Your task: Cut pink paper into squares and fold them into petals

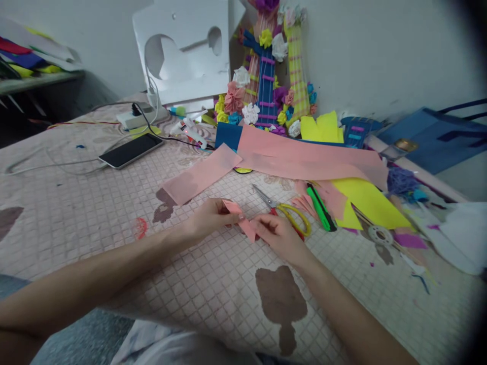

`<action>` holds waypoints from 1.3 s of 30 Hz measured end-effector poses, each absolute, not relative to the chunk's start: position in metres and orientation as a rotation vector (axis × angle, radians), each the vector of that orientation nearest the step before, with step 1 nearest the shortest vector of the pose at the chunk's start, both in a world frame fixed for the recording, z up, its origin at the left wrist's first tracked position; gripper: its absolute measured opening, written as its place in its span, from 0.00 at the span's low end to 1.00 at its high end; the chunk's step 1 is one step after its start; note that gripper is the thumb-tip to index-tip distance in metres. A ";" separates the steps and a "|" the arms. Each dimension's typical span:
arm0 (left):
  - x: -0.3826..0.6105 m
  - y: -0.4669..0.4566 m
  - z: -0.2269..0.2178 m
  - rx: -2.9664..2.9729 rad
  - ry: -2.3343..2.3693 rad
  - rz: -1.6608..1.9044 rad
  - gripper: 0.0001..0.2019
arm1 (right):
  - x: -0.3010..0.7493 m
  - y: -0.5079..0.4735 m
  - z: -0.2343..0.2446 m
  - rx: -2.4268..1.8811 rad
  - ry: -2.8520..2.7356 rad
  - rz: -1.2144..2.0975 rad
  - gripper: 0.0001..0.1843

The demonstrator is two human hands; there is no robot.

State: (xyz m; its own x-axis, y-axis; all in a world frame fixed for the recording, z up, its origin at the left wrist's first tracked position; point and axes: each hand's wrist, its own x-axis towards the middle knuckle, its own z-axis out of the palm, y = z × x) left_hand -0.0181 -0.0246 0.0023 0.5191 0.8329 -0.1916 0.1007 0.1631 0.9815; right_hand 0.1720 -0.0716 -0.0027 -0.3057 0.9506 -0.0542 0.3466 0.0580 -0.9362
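Observation:
Between my two hands is a small folded strip of pink paper (247, 229), slanting down to the right. My left hand (213, 217) pinches its upper part, thumb on top. Lower down, my right hand (277, 234) grips the strip's right edge between thumb and fingers. Just beyond the hands lie scissors (292, 218) with yellow and red handles, blades pointing away to the left. A green box cutter (321, 208) rests to their right. Behind the left hand a pink paper rectangle (201, 175) lies flat on the table, near a long pink sheet (304, 157).
At the back stand paper-decorated guitar shapes (266, 86) beside a white foam panel (186, 56). A phone (131, 150), a glue gun (192, 133) and cables lie at the left. Yellow paper (373, 205) and scraps spread over the right. A blue bag (437, 137) sits at far right.

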 end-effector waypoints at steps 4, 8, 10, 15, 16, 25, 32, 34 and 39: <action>-0.018 -0.027 0.005 1.329 0.907 0.635 0.08 | 0.169 -0.073 -0.006 -1.306 -1.707 1.274 0.14; -0.018 -0.028 0.003 1.320 0.901 0.652 0.08 | 0.166 -0.073 -0.008 -1.324 -1.656 1.271 0.14; -0.018 -0.028 0.001 1.309 0.899 0.653 0.08 | 0.166 -0.073 -0.010 -1.332 -1.645 1.268 0.14; -0.018 -0.026 -0.001 1.210 0.887 0.700 0.09 | 0.166 -0.072 -0.015 -1.326 -1.632 1.288 0.12; -0.019 -0.026 0.000 1.188 0.882 0.706 0.09 | 0.165 -0.072 -0.015 -1.324 -1.625 1.294 0.12; -0.026 -0.020 0.002 1.028 0.893 0.679 0.20 | 0.164 -0.073 -0.018 -1.311 -1.537 1.325 0.14; -0.028 -0.017 0.000 1.025 0.869 0.626 0.12 | 0.168 -0.073 -0.018 -1.300 -1.466 1.389 0.15; -0.029 -0.014 -0.001 0.986 0.921 0.687 0.11 | 0.168 -0.074 -0.017 -1.292 -1.449 1.411 0.15; -0.030 -0.009 0.000 1.124 0.891 0.697 0.14 | 0.170 -0.074 -0.017 -1.307 -1.480 1.425 0.13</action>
